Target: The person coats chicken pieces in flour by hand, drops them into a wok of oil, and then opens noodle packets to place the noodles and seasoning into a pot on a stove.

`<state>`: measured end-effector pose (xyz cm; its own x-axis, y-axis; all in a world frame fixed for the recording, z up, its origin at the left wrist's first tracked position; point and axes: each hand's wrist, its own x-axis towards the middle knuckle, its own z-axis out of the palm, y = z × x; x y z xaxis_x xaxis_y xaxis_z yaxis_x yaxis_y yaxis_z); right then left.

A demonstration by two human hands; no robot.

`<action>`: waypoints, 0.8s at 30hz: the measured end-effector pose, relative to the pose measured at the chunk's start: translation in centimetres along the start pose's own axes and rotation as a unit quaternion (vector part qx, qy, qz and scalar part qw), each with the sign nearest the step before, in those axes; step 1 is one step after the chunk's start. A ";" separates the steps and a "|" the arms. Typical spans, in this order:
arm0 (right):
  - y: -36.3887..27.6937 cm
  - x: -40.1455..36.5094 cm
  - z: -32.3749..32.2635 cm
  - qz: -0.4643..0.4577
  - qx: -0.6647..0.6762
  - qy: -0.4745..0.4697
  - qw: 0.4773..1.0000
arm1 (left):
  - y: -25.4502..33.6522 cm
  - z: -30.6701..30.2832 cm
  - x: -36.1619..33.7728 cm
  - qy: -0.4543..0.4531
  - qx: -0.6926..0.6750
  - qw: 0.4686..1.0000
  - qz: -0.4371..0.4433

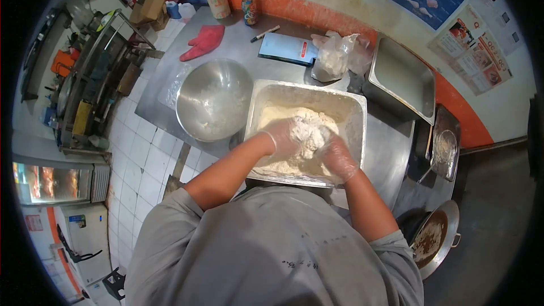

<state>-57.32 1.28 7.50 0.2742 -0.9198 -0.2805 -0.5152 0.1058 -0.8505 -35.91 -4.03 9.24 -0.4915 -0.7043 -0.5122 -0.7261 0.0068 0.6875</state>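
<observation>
1. Floured clump (pixel 310 127) is sitting at the center of the frame, inside the metal tub (pixel 355 127); if we are squeezing it too firmly, its parts could be sticking together and shedding their coating.
2. We are keeping the left hand (pixel 285 138) against its left side and the right hand (pixel 335 156) at its lower right, the two close together; flour is hiding the fingertips, so we cannot tell whether either is closing tightly. Uneven support could be letting bits drop.
3. We are wearing thin clear gloves (pixel 347 165); hard rubbing could be tearing them.
4. Loose flour (pixel 275 116) is lying around the clump; brisk lifting could be throwing it over the near rim onto our gray shirt (pixel 272 238).
5. Left of center, the steel bowl (pixel 212 82) is standing just beside the tub; a wide left-arm swing could be knocking it.
6. At lower right, a wide pan (pixel 451 215) is standing near our right sleeve; an elbow drifting outward could be bumping it.
</observation>
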 end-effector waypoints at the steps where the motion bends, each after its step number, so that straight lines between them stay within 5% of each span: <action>1: -0.4 0.2 -1.0 0.000 0.006 0.021 1.000 | -2.9 0.8 2.1 0.000 -0.002 1.000 -0.001; 3: 2.0 1.5 -2.1 0.022 -0.100 0.057 0.993 | -10.5 3.5 8.1 0.175 0.182 0.959 0.129; 4: 2.9 2.4 -2.1 0.043 -0.203 0.094 0.974 | -5.8 0.5 5.0 0.108 0.170 0.979 -0.021; 5: 3.7 3.5 -1.8 0.043 -0.203 0.097 0.973 | -5.9 1.1 5.8 0.109 0.172 0.979 -0.019; 7: 4.3 5.9 -0.7 0.120 -0.363 -0.038 0.923 | -6.5 3.0 8.1 0.117 0.108 0.972 -0.173; 11: 4.7 8.0 3.5 0.087 -0.422 -0.026 0.902 | 0.5 3.3 3.8 0.080 0.249 0.957 -0.128; 13: 2.1 6.9 2.8 0.062 -0.262 -0.031 0.963 | -0.8 3.9 4.3 0.170 0.195 0.960 -0.109; 15: 0.4 4.9 1.6 0.007 -0.194 0.001 0.981 | -0.3 0.8 3.6 -0.003 0.066 0.994 -0.092; 17: 0.8 4.4 0.8 -0.046 -0.121 0.029 0.991 | -1.7 0.7 4.6 0.037 0.113 0.990 -0.075; 19: 2.7 4.6 -0.3 -0.074 0.168 0.035 0.982 | -3.1 0.6 4.8 0.071 0.157 0.983 -0.062; 21: 4.8 5.8 -0.9 -0.038 0.061 0.081 0.994 | -4.1 0.2 4.5 0.148 0.098 0.977 -0.122; 22: 4.1 7.0 -1.5 0.053 -0.161 0.034 0.985 | -4.4 0.7 5.4 0.202 0.114 0.965 -0.125; 23: 3.4 7.6 -2.0 0.141 -0.373 -0.013 0.917 | -4.9 1.0 6.0 0.204 0.115 0.964 -0.122; 24: 6.3 8.8 -0.5 0.111 -0.360 0.068 0.924 | -5.0 1.1 6.2 0.192 0.125 0.968 -0.102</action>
<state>-58.58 -6.29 -0.13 0.0177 -0.9495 -0.3132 -0.9666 0.0639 -0.2483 -35.87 -7.63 2.04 -0.1457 -0.9205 -0.3625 -0.9068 -0.0222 0.4209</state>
